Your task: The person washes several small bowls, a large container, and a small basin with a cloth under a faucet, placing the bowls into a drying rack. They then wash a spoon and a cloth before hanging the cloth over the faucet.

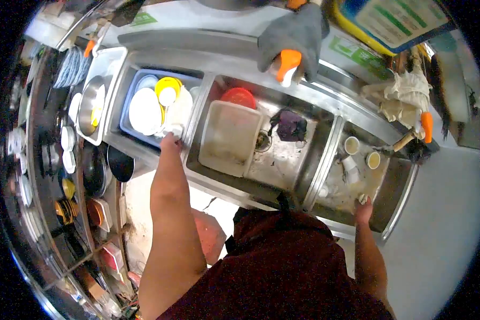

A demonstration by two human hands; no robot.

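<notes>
My left hand [172, 142] is at the front right corner of the blue tub [124, 118], its fingers closed on a small white thing [174, 129] whose kind I cannot make out. White plates [143, 112], a yellow bowl [168, 85] and other dishes are heaped in that tub. Far to the right, my right hand [363, 211] reaches over the front of the right sink basin [392, 200]. Its fingers are pinched around a small whitish thing [363, 199], too small to name. Two cups with pale insides [351, 145] and a white cup on its side [350, 164] lie beyond it.
The middle basin [274, 168] holds a whitish plastic tub [230, 136], a red round container [239, 97] and a dark cloth [292, 126]. Spray bottles with orange triggers [288, 65] hang behind the sinks. At left are a metal bowl [93, 104] and shelves of dishes.
</notes>
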